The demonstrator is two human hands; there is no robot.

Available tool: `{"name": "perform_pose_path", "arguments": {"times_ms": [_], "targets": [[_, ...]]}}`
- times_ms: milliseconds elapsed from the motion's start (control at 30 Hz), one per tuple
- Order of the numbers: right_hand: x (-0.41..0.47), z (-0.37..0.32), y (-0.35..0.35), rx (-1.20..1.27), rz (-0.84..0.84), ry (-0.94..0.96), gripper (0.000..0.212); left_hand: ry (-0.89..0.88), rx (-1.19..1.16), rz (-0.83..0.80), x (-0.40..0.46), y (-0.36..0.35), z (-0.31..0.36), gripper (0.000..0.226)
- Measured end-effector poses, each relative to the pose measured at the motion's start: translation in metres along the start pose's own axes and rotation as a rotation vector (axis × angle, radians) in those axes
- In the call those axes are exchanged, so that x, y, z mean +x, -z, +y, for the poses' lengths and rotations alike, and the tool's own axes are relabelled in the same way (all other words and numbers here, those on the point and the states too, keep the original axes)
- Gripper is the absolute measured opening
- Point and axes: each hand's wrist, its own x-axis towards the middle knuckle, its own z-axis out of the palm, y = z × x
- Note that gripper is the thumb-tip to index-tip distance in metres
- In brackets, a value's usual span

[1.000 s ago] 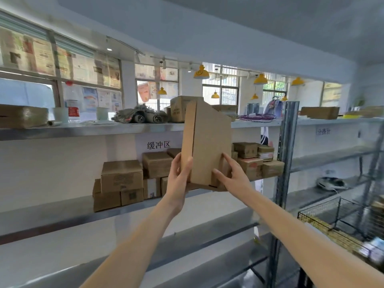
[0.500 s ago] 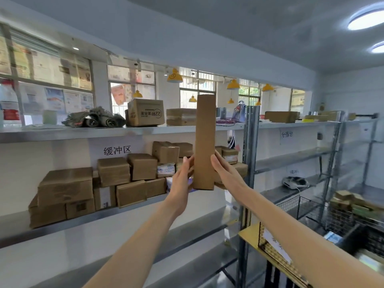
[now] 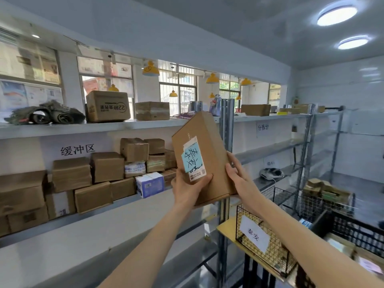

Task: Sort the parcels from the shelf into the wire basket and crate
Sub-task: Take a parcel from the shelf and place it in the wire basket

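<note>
Two bare forearms in view, no sleeves showing up to the frame edge. Left hand (image 3: 190,189) and right hand (image 3: 239,179) both bare: no gloves, rings, watch or wristbands visible. Slim wrists, long fingers.

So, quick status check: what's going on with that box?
Both hands, left and right, grip the box, label facing up. Wire basket below right. Nothing in the way.

1. Middle shelf (image 3: 116,206): carrying stacked brown cardboard parcels (image 3: 70,173), a blue-and-white box (image 3: 150,183) lying at the stack's right end.
2. Top shelf (image 3: 62,129): bearing a printed carton (image 3: 108,106), a taped carton (image 3: 152,110) just beside it, and a dark rolled bundle (image 3: 44,114) lying at left.
3. Right-hand shelf (image 3: 268,149): sitting bare.
</note>
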Motion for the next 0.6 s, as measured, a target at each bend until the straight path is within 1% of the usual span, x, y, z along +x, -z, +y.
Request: {"name": "perform_pose_path", "arguments": {"times_ms": [100, 133, 267, 333, 433, 600], "targets": [[0.013, 0.016, 0.015, -0.146, 0.048, 0.0, 0.043, 0.054, 0.076, 0.026, 0.017, -0.004, -0.022, 0.133], [0.017, 0.022, 0.019, -0.187, 0.056, -0.014, 0.043, 0.062, 0.077, 0.018, 0.023, -0.005, -0.027, 0.133], [0.038, 0.049, 0.032, -0.227, 0.079, -0.093, 0.049, 0.062, 0.008, -0.032, 0.048, -0.016, -0.053, 0.117], [0.046, 0.061, 0.038, -0.235, 0.096, -0.113, 0.054, 0.088, -0.046, -0.095, 0.063, -0.023, -0.064, 0.115], [0.063, 0.087, 0.055, -0.295, 0.128, -0.146, 0.069, 0.122, -0.117, -0.19, 0.089, -0.038, -0.079, 0.106], [0.098, 0.118, 0.088, -0.361, 0.188, -0.213, 0.058, 0.089, -0.159, -0.313, 0.138, -0.075, -0.091, 0.08]]}}
